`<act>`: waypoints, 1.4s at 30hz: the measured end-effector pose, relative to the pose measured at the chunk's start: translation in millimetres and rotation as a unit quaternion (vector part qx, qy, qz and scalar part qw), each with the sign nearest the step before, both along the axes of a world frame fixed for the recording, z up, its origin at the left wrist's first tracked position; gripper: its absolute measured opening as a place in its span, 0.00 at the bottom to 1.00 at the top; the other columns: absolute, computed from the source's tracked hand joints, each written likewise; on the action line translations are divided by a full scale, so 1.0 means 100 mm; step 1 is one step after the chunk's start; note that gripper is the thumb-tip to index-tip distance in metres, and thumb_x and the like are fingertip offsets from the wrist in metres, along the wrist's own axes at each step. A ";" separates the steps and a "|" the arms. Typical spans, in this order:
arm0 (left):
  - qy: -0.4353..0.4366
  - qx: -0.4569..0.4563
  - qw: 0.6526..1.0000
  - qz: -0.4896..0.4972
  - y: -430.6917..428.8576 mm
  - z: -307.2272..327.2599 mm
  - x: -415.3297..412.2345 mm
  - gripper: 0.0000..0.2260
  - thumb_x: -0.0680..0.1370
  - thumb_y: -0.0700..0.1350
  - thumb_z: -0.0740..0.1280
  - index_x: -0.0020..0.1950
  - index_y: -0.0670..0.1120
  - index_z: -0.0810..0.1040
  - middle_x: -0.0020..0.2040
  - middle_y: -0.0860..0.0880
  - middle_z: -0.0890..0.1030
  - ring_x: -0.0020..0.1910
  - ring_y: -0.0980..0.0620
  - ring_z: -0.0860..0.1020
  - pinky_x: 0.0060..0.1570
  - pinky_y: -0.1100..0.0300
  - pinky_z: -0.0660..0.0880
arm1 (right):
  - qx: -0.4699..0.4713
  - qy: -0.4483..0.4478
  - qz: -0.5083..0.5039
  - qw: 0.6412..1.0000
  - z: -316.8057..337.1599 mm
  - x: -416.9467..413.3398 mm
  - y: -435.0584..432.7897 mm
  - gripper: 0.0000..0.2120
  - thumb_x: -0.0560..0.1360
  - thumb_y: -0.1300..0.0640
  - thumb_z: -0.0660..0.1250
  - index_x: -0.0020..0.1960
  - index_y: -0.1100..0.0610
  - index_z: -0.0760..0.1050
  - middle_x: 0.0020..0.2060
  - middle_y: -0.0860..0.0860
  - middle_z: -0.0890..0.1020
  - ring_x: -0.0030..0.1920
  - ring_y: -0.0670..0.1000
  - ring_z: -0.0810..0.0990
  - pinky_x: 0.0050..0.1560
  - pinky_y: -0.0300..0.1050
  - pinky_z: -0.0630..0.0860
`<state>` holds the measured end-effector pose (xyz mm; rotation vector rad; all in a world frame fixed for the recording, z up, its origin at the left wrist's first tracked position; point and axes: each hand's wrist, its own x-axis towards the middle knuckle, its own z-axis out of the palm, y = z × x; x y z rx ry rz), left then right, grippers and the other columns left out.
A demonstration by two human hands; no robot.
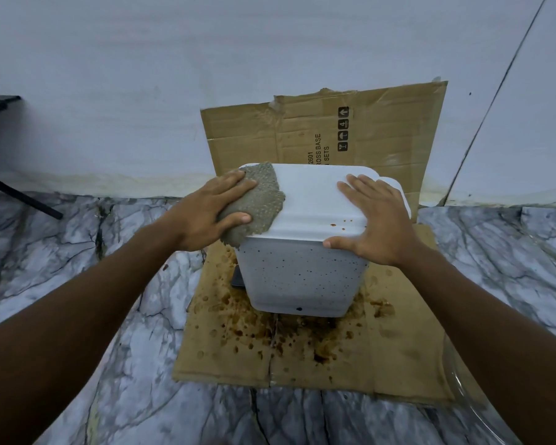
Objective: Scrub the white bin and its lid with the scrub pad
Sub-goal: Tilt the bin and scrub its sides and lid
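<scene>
A white plastic bin with dark specks [302, 277] stood with its white lid [312, 200] closed on a flattened sheet of brown cardboard blotched with brown stains [231, 358], which ran up the white wall [142, 91] behind; its print was partly hidden by the bin. The left hand [206, 213] pressed a grey-green nubbly scrub pad [264, 194] onto the lid's left side, fingers close together and nearly straight, thumb laid on the pad; the pad draped over the lid's front left corner, part of it hidden under the palm. The right hand [379, 220] lay flat on the lid's right side, fingers slightly apart, thumb along the front edge. A dark part [237, 277] showed at the bin's lower left, mostly hidden. The grey-veined marble floor [109, 252] held a clear curved object [463, 393] at the lower right, too faint to identify.
</scene>
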<state>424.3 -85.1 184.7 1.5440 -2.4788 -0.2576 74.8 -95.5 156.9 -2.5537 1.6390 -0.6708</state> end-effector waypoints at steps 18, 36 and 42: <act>-0.056 -0.026 0.997 -0.051 -0.05 0.07 -0.88 0.39 0.77 0.74 0.48 0.83 0.56 0.51 0.84 0.46 0.51 0.82 0.48 0.47 0.80 0.46 0.45 | 0.023 -0.073 0.038 0.996 0.24 0.27 0.14 0.49 0.67 0.23 0.61 0.80 0.47 0.55 0.80 0.50 0.56 0.80 0.49 0.49 0.79 0.60 0.46; -0.045 -0.048 0.998 -0.008 -0.06 -0.05 -0.64 0.41 0.76 0.74 0.46 0.84 0.52 0.48 0.83 0.46 0.52 0.82 0.50 0.49 0.79 0.52 0.44 | -0.001 0.069 0.028 0.997 0.21 0.51 0.22 0.34 0.78 0.32 0.53 0.79 0.48 0.59 0.79 0.50 0.61 0.80 0.50 0.52 0.79 0.54 0.45; -0.049 -0.062 0.997 -0.004 -0.06 -0.08 -0.63 0.39 0.78 0.72 0.46 0.84 0.52 0.49 0.83 0.48 0.51 0.82 0.51 0.47 0.79 0.53 0.42 | -0.004 0.026 0.021 0.999 0.13 0.03 0.18 0.33 0.76 0.30 0.51 0.77 0.43 0.64 0.77 0.47 0.65 0.78 0.48 0.59 0.79 0.52 0.51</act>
